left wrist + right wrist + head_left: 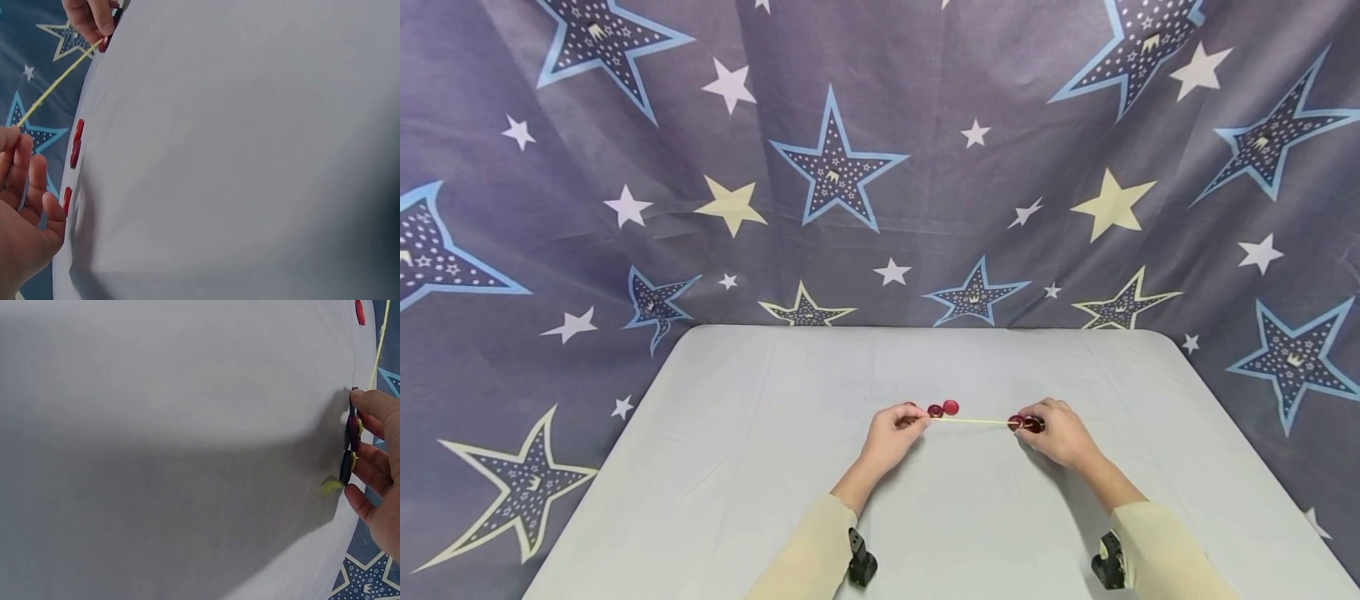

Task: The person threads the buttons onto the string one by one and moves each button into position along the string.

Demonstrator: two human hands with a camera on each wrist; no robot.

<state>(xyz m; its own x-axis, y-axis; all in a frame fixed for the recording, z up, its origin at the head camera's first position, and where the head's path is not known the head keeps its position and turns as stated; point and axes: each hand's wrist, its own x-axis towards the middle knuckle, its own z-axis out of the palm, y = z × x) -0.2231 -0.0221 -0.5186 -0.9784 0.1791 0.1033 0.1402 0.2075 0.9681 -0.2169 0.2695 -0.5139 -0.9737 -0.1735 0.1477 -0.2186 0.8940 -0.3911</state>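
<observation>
I'd hold that yellow string [970, 421] nice and taut between the hands over the table [700, 467], left hand [891, 435] with fingers pinched on it, right hand [1063, 433] with fingers curled round the red discs [1015, 422] threaded on it, so they hopefully don't slip.

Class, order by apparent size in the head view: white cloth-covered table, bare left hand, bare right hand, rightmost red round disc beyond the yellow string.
1. White cloth-covered table
2. Left hand and right hand: too alike to rank
3. Red round disc
</observation>
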